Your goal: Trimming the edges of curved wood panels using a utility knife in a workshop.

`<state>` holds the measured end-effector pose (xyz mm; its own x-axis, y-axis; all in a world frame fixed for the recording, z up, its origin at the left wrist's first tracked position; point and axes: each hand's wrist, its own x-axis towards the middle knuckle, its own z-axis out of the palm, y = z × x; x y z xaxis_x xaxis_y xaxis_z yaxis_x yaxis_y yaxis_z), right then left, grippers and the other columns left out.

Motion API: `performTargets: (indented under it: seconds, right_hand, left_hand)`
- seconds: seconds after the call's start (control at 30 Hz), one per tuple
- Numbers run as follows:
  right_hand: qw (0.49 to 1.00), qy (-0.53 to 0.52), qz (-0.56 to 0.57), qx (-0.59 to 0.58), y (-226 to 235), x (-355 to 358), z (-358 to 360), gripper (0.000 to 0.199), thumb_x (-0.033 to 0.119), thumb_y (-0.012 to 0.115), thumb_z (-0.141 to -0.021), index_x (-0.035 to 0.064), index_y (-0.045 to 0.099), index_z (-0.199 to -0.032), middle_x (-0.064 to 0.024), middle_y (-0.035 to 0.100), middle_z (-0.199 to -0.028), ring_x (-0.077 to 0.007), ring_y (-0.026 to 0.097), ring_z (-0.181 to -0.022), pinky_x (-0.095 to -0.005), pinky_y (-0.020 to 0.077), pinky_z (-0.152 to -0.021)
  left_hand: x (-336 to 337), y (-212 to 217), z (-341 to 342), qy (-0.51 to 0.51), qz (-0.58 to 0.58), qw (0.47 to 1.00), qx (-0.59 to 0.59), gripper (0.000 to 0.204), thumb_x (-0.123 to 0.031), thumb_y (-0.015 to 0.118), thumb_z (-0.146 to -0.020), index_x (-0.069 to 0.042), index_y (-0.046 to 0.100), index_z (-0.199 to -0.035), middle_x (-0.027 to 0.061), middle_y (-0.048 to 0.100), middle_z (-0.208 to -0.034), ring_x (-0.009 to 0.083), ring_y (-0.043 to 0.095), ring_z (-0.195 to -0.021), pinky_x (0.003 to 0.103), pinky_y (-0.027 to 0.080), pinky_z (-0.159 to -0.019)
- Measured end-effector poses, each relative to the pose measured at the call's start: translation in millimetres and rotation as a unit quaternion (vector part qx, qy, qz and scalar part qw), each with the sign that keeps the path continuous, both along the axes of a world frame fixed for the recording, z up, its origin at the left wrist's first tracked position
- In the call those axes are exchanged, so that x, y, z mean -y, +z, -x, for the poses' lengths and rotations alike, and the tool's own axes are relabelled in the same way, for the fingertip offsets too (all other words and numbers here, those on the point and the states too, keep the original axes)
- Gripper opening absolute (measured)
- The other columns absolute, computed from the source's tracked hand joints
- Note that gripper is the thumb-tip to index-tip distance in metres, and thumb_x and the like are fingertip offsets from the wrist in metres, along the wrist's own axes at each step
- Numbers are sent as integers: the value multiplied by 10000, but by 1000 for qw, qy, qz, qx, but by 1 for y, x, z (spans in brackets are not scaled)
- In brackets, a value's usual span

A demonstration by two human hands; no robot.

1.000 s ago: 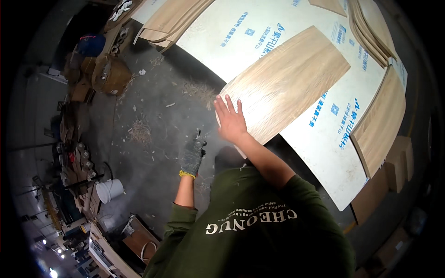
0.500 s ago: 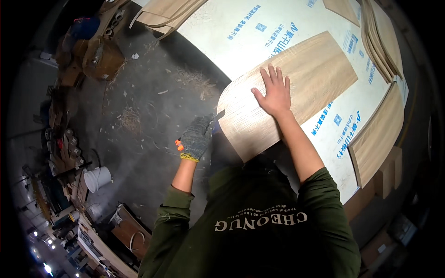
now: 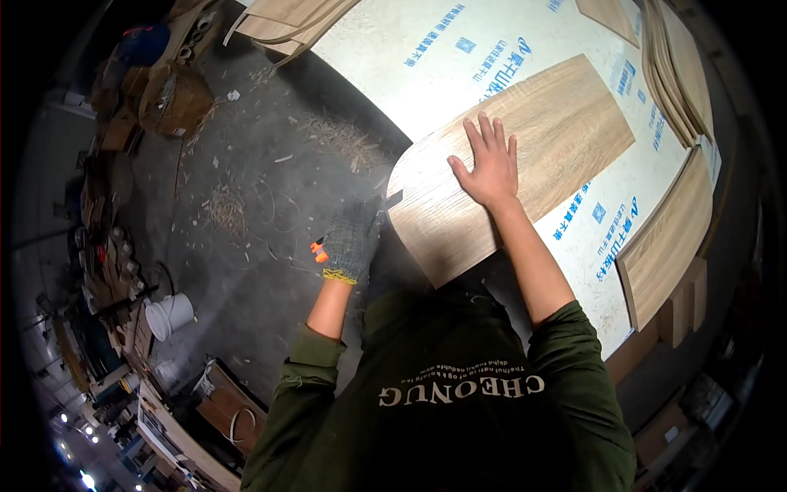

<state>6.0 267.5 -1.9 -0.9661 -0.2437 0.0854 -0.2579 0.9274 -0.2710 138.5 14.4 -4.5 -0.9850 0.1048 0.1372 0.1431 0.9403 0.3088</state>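
Observation:
A light wood-grain panel (image 3: 566, 131) lies on a large white sheet (image 3: 426, 74) printed with blue marks. My bare right hand (image 3: 489, 164) presses flat on the panel, fingers spread. My left hand (image 3: 351, 239) wears a grey knit glove and grips a small cutting tool with an orange end (image 3: 318, 251). The tool's dark blade reaches up to the panel's left edge near its rounded corner.
More wood-grain panels lie stacked at the right (image 3: 668, 238) and top left (image 3: 287, 20). Wood shavings (image 3: 340, 139) litter the grey floor. A white bucket (image 3: 170, 316), cardboard boxes (image 3: 168, 94) and clutter line the left side.
My right hand has slid further up and right across the panel and flattened. My gloved left hand has risen with the tool to the panel's left edge. The view shifted.

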Motion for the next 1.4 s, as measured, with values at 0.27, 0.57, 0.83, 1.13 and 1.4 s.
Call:
performTargets:
  seconds: [0.27, 0.57, 0.83, 1.13, 1.4]
  right_hand:
    - [1000, 0, 1, 1, 3, 1, 1, 701, 515, 560, -855, 173, 397, -1445, -113, 295, -1537, -317, 197, -1445, -528, 132, -1172]
    - [1000, -3, 3, -3, 1, 2, -1, 705, 511, 564, -851, 181, 390, -1449, -109, 299, -1536, -311, 200, -1445, -521, 137, -1173]
    - [1000, -13, -7, 16, 2, 0, -1, 710, 516, 560, -849, 184, 385, -1452, -99, 286, -1542, -303, 190, -1448, -503, 136, -1180]
    - [1000, -12, -5, 14, 4, 0, 0, 705, 510, 564, -848, 188, 389, -1450, -98, 292, -1539, -309, 197, -1445, -503, 133, -1181]
    - [1000, -13, 18, 14, 4, 0, 0, 702, 486, 592, -836, 185, 403, -1442, -96, 310, -1530, -312, 213, -1439, -506, 141, -1178]
  left_hand:
    - [-1, 5, 18, 16, -18, 999, 30, 294, -206, 563, -901, -72, 650, -1148, 177, 663, -1058, 371, 613, -975, 462, 473, -860]
    - [6, 4, 22, 7, -11, 1000, 19, 300, -201, 568, -892, -69, 649, -1149, 183, 661, -1050, 378, 613, -968, 462, 475, -859]
    - [8, 7, 26, -13, 23, 999, 32, 307, -236, 585, -895, -72, 649, -1146, 175, 660, -1077, 364, 613, -988, 461, 473, -872]
    - [15, -2, 57, -32, -7, 999, 40, 296, -233, 596, -897, -87, 656, -1148, 149, 669, -1080, 356, 617, -1005, 435, 481, -893]
    - [15, 5, 74, -71, 11, 997, 22, 303, -259, 584, -907, -85, 661, -1142, 146, 669, -1090, 346, 619, -1006, 424, 482, -887]
